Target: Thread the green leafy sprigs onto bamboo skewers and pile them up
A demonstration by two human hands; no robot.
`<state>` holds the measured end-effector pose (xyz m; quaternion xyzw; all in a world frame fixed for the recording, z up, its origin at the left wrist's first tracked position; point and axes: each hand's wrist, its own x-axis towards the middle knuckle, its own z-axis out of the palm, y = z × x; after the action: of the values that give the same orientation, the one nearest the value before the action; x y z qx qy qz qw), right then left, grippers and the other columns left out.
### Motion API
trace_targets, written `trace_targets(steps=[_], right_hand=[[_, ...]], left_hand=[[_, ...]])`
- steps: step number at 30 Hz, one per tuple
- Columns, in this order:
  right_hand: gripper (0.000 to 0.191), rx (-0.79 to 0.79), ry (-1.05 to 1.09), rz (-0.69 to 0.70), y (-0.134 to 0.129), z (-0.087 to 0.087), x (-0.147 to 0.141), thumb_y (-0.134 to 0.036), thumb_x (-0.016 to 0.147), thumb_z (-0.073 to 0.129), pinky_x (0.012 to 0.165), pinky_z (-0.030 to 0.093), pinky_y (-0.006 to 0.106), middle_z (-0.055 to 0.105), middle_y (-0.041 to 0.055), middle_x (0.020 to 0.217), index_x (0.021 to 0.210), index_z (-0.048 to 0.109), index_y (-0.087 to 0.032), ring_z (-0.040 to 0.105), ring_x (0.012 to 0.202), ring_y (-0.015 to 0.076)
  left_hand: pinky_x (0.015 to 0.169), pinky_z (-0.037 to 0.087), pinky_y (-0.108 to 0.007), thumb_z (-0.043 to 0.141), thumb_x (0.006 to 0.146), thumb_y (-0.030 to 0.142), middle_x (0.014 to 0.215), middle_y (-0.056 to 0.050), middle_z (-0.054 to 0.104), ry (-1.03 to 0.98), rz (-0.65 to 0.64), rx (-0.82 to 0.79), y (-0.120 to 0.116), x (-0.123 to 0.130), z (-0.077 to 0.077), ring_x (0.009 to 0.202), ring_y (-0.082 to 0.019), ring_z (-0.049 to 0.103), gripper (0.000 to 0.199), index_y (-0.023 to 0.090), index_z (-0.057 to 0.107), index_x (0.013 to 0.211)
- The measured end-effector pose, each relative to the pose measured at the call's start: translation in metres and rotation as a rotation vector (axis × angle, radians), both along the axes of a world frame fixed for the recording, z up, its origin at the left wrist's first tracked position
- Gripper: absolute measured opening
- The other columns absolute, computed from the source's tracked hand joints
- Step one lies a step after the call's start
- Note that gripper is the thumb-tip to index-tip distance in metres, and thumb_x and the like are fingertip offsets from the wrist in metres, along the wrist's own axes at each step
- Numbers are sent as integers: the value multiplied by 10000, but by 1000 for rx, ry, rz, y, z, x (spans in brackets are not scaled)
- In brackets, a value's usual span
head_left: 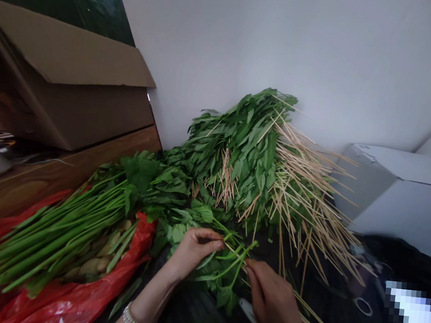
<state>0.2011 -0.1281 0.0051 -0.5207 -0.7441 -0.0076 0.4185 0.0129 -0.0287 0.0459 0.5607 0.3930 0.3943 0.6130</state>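
Leafy green stems, which look like water spinach, lie between my hands. My left hand pinches thumb and fingertips on the stems beside a thin bamboo skewer. Closed round that skewer's near end is my right hand; its fingers partly hide the grip. The skewer runs among the stems, but I cannot tell whether it pierces them. Behind my hands rises a heap of greens, with many bamboo skewers sticking out to the right.
On the left, a red plastic bag holds long green stalks and some pale brown, lumpy pieces. Beyond it a cardboard box stands on a wooden surface. A white box is at the right. A white wall closes the back.
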Motion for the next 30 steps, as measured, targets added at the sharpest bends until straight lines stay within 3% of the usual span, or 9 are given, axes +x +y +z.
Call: trace_targets(steps=[10, 16, 20, 23, 24, 26, 28, 30], right_hand=[[204, 22, 26, 12, 1, 5, -6, -124, 949, 382, 622, 511, 256, 655, 20, 774, 1041, 548, -197, 660, 657, 153], [199, -1, 30, 24, -1, 3, -8, -115, 948, 366, 623, 498, 253, 651, 23, 765, 962, 542, -208, 652, 653, 155], [199, 5, 20, 68, -2, 4, -8, -95, 934, 374, 607, 478, 251, 650, 20, 759, 962, 538, -205, 650, 660, 155], [182, 62, -42, 134, -4, 9, -9, -78, 903, 421, 587, 451, 263, 646, 26, 743, 972, 545, -192, 630, 638, 159], [185, 94, -69, 152, -5, 10, -9, -69, 888, 436, 572, 438, 268, 642, 26, 729, 973, 550, -186, 618, 621, 160], [200, 142, -116, 180, -7, 12, -9, -49, 858, 453, 553, 417, 278, 631, 27, 705, 971, 559, -177, 599, 601, 164], [199, 142, -139, 201, -7, 13, -9, -38, 840, 457, 554, 417, 280, 619, 27, 691, 938, 563, -175, 588, 599, 164], [186, 134, -154, 208, -6, 12, -8, -35, 835, 458, 569, 432, 276, 613, 27, 689, 889, 561, -181, 587, 610, 161]], left_hand=[[677, 460, -240, 841, 592, 360, 665, -32, 707, -19, -80, -45, 0, 0, -4, 643, -133, 607, 262, 133, 737, 672], [654, 456, -240, 815, 641, 364, 648, -22, 657, 10, -180, 54, -4, 7, -9, 625, -121, 567, 238, 140, 740, 670], [802, 475, -286, 812, 659, 333, 993, -82, 664, 71, -338, 215, -4, -1, 0, 864, -180, 613, 209, 162, 767, 770], [858, 481, -336, 836, 619, 375, 1218, -114, 600, 41, -517, 140, 4, -21, 9, 968, -223, 616, 445, 193, 740, 1013], [838, 490, -337, 831, 621, 403, 1205, -117, 616, 2, -504, 100, 7, -29, 12, 952, -225, 626, 510, 200, 715, 1075], [781, 498, -317, 787, 678, 432, 1083, -105, 684, -46, -353, 75, 13, -39, 15, 885, -211, 644, 480, 198, 703, 1088], [765, 488, -297, 725, 760, 389, 961, -85, 721, 32, -159, 153, 18, -40, 19, 838, -193, 646, 324, 183, 726, 1011], [780, 478, -295, 678, 807, 299, 907, -72, 729, 209, -70, 298, 21, -33, 24, 835, -189, 644, 187, 174, 743, 929]])
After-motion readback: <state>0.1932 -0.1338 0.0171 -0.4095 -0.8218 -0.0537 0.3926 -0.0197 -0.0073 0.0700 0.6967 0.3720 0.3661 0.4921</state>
